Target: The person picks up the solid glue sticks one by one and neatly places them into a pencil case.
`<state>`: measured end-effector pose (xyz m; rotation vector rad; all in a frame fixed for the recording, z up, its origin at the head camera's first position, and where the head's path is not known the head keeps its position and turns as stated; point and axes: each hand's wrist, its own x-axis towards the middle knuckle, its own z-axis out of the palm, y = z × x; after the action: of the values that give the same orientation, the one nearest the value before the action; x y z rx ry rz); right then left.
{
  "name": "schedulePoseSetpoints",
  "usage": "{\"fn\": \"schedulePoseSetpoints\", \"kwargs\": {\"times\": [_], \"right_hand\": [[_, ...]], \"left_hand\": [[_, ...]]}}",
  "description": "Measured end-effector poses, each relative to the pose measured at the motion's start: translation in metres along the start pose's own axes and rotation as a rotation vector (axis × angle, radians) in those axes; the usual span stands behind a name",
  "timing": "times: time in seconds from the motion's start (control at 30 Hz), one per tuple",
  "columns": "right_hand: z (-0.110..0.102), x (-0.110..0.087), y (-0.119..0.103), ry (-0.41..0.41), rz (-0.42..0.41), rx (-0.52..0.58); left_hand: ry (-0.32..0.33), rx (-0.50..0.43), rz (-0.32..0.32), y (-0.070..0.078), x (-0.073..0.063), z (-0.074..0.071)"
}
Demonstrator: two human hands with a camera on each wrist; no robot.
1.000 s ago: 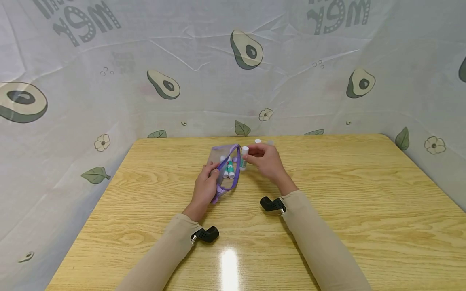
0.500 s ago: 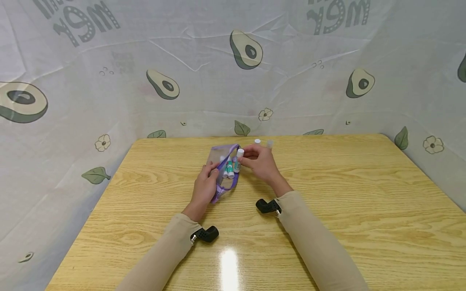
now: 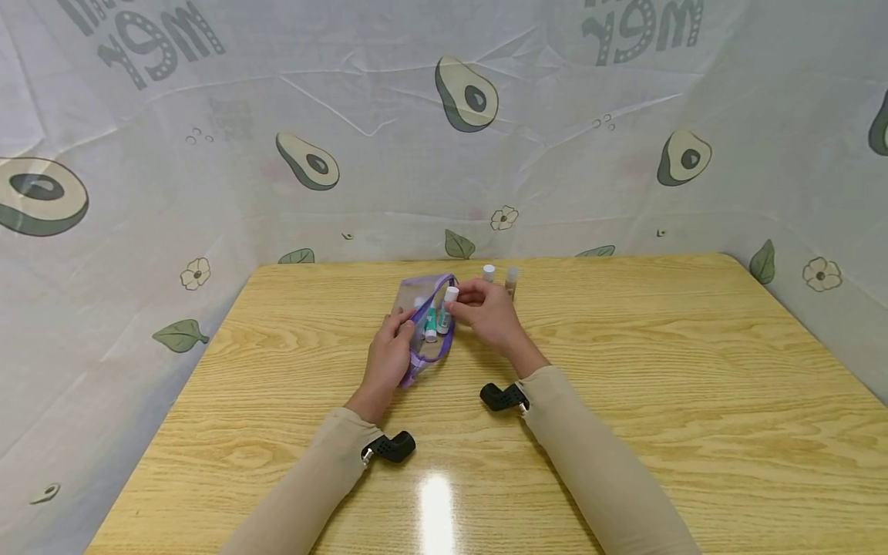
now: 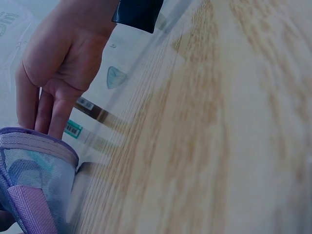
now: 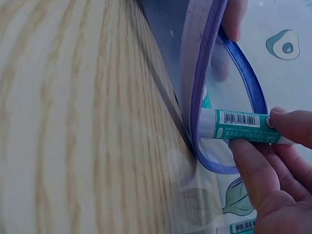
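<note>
My left hand (image 3: pixel 390 356) grips the near left side of a mesh pouch (image 3: pixel 411 289) with purple zip edging, its mouth spread towards the right. Between thumb and fingers, my right hand (image 3: pixel 494 317) pinches a white-capped glue stick (image 3: pixel 447 310) with a green label. In the right wrist view, the far end of this glue stick (image 5: pixel 239 122) passes inside the pouch's zip edge (image 5: pixel 199 92). Another green-labelled glue stick (image 3: pixel 431 327) lies in the pouch; whatever lies deeper is blurred behind mesh. The left wrist view shows the right hand (image 4: pixel 63 73) at the pouch's rim (image 4: pixel 44 141).
Behind the right hand stand a white-capped stick (image 3: pixel 489 273), partly hidden, and a brownish tube with a clear cap (image 3: pixel 512 281). The wooden table (image 3: pixel 659 370) ends at the back against a printed cloth (image 3: pixel 388 208).
My right hand has moved left and slightly down, bringing the glue stick from beside the pouch into its mouth. The left hand has kept its hold on the pouch.
</note>
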<state>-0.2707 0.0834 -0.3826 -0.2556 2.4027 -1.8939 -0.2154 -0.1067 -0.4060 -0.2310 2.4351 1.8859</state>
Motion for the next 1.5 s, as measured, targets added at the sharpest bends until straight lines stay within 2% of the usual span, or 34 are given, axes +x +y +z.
{"fn": "schedulePoseSetpoints", "kwargs": {"times": [0.27, 0.5, 0.67, 0.83, 0.97, 1.5], "right_hand": [[0.010, 0.000, 0.000, 0.041, 0.078, 0.080], [0.022, -0.002, 0.001, 0.085, 0.198, 0.266], [0.032, -0.004, 0.000, 0.137, 0.252, 0.301], [0.038, -0.006, 0.001, 0.200, 0.283, 0.269], [0.041, -0.007, 0.000, 0.218, 0.293, 0.214], [0.038, -0.011, -0.011, 0.195, 0.268, 0.053]], "left_hand": [[0.007, -0.007, 0.002, 0.001, 0.000, 0.000], [-0.003, -0.013, 0.009, 0.001, 0.001, 0.000], [0.005, -0.016, 0.015, 0.002, 0.003, 0.000], [-0.003, -0.013, 0.012, 0.001, 0.003, 0.000], [-0.013, -0.006, 0.013, 0.000, 0.003, 0.000], [0.005, -0.007, 0.016, 0.001, 0.003, 0.000]]}}
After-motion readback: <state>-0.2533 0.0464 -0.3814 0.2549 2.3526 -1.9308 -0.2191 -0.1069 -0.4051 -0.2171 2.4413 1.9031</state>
